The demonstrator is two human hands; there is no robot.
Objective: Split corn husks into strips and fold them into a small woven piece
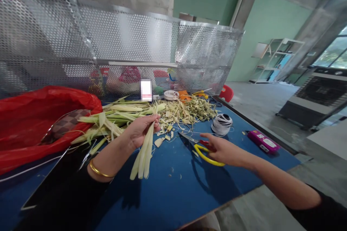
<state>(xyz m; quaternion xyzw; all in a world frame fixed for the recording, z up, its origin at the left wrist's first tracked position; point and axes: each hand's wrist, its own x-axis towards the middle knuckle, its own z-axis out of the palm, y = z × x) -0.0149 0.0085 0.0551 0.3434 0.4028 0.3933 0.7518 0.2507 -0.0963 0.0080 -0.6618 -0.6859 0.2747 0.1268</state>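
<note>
Left hand (141, 130) has its fingers closed around a small bunch of pale green leaf strips (143, 155). It's pinching them near the top end, so the strips hang down and toward the near side, over the blue table (168, 195), a bit left of the middle. There's a gold bangle (100, 170) on that wrist.

Right hand (225, 150) is over to the right, lying on the yellow handles of a pair of scissors (202, 149) that sit flat on the table, blades pointing left toward the strips. The fingers are stretched out over the handles, and honestly I can't tell if they've actually got hold of them.

Just behind the left hand is a loose heap of long green stalks (119, 115), and to the right of that a mound of shredded trimmings (189, 112), with little bits scattered near the scissors. A spool of white string (221, 123) stands just beyond the right hand, and a pink box (262, 141) is near the right edge. A big red plastic bag (32, 122) sits at the far left, and a perforated metal screen (121, 43) runs along the back.
</note>
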